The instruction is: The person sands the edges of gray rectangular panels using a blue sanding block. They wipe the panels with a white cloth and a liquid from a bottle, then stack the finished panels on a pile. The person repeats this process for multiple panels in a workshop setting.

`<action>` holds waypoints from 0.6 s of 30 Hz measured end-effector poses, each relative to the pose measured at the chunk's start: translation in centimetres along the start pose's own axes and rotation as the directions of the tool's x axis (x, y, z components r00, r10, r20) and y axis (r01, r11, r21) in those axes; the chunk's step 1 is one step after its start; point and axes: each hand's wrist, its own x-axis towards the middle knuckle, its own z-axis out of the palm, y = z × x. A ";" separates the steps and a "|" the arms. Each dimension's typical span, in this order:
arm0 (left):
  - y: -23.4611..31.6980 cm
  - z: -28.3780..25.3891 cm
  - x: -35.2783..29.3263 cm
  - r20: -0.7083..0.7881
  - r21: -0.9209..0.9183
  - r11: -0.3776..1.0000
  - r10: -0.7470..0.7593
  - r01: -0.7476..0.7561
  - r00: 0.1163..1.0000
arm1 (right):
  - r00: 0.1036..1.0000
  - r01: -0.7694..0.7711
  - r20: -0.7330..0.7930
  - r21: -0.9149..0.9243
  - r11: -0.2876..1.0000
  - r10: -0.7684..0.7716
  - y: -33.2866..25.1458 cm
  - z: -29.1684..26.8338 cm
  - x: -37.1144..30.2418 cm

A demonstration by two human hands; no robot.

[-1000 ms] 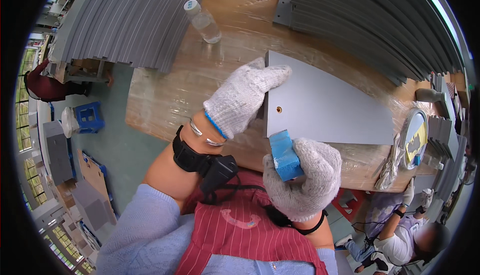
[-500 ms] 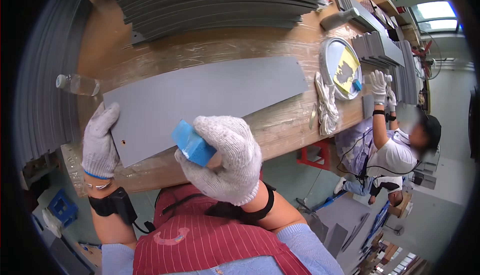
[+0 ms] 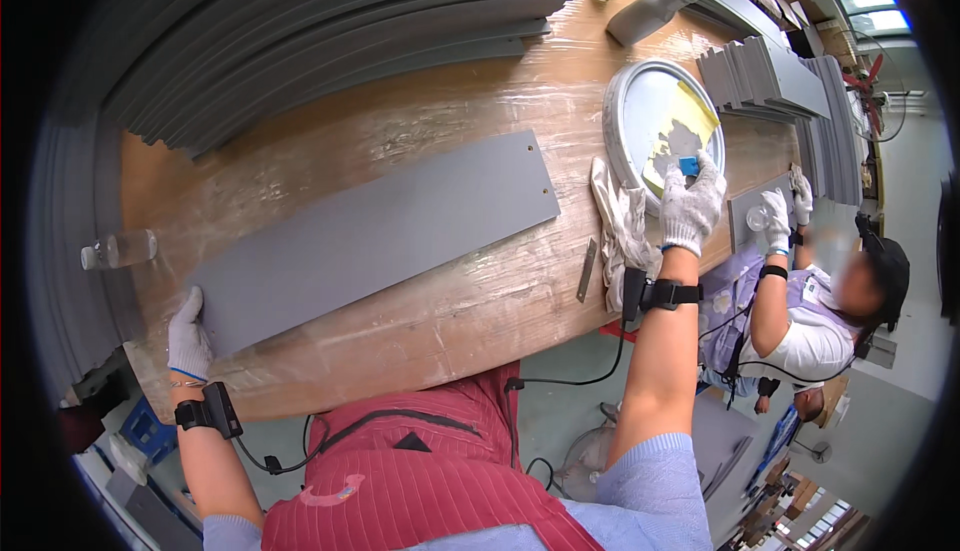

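Observation:
A long grey board (image 3: 375, 236) lies aslant on the wrapped table, with two small holes near its right end. My left hand (image 3: 188, 336), in a white knit glove, grips its near left corner, thumb on top and fingers at the edge. My gloved right hand (image 3: 693, 211) reaches over a round whitish lid (image 3: 615, 136) and pinches a small blue block (image 3: 688, 166). Beneath those fingertips lies a yellow sheet (image 3: 700, 111) smeared with grey paste (image 3: 682, 139). A pair of crumpled white gloves (image 3: 622, 216) rests against the lid's near left side.
Tall stacks of grey boards (image 3: 330, 41) line the far and left sides. A clear bottle (image 3: 130, 249) lies at left, a grey bottle (image 3: 650, 16) behind the lid. A thin metal strip (image 3: 587, 269) lies near the front edge. At right a gloved co-worker (image 3: 790, 301) works beside more boards (image 3: 770, 81).
My right hand has moved from above the board to the lid at right. The board has shifted slightly left and nearer, its left corner still in my left hand.

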 end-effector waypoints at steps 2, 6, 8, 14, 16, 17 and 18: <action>-0.5 0.4 0.3 -0.014 -0.020 0.999 -0.045 0.045 0.999 | 0.982 0.043 0.188 -0.094 0.995 -0.025 2.2 1.1 0.8; -2.6 -1.1 0.8 -0.079 0.039 0.999 -0.009 0.012 0.997 | 0.966 0.210 0.181 -0.145 0.967 -0.182 1.0 -0.9 0.5; -2.7 0.3 -0.3 -0.132 0.050 0.999 -0.011 0.018 0.991 | 0.985 0.130 0.117 -0.019 0.991 -0.127 0.2 -3.1 -1.3; -1.7 2.6 -1.0 -0.146 0.039 0.998 -0.052 0.058 0.988 | 0.875 -0.016 0.483 0.104 0.994 -0.037 0.2 -5.1 -8.9; -1.8 3.6 -1.3 -0.208 -0.011 0.998 -0.057 0.056 0.977 | 0.908 -0.039 0.413 0.238 0.970 -0.065 0.5 -6.0 -9.3; -1.9 3.9 -1.3 -0.240 -0.037 0.998 -0.061 0.054 0.969 | 0.931 -0.071 0.360 0.341 0.937 -0.060 0.6 -6.8 -8.8; -2.3 3.6 -1.0 -0.293 -0.022 0.999 -0.040 0.035 0.955 | 0.941 -0.113 0.334 0.435 0.893 -0.044 -1.6 -9.0 -7.6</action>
